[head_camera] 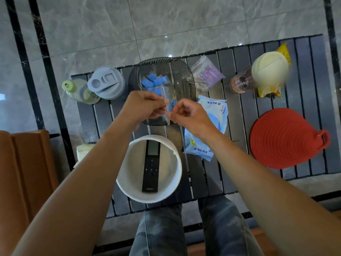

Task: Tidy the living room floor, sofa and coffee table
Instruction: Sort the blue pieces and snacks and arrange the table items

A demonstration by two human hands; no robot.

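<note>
Head cam, looking straight down over the coffee table point(238, 117). Pinching a clear zip bag point(167, 108) from both sides: left hand point(145, 106) curled, thumb and fingertips nipped on one top corner, right hand point(184, 113) curled the same way on the other corner, nothing else held in either. Hovering just over the near edge of the ribbed glass dish point(184, 71), with a heap of blue wrapped cubes point(154, 81) lying in it right beyond the left knuckles. Another blue bit point(173, 103) showing between the two hands, inside the bag or behind it, can't tell. Reads like the sort-out-the-table step, either prying the red-striped seal apart or pressing it closed; honestly can't say which. Plenty left to tidy, going by the clutter: wipe packets point(215, 111) tucked under the right wrist, red silicone thing point(282, 139) well off to the right, purple sachet bag point(208, 74) just beyond the right hand, grey lid point(106, 83) and green bottle point(77, 89) out past the left hand. White basket point(178, 163) with the remote point(151, 167) in it, sitting between the forearms, nearer the body. Next up probably calls for a steady two-finger pull or press along the strip, keeping the mouth upward so nothing spills, then parking the bag in the dish or the basket.
</note>
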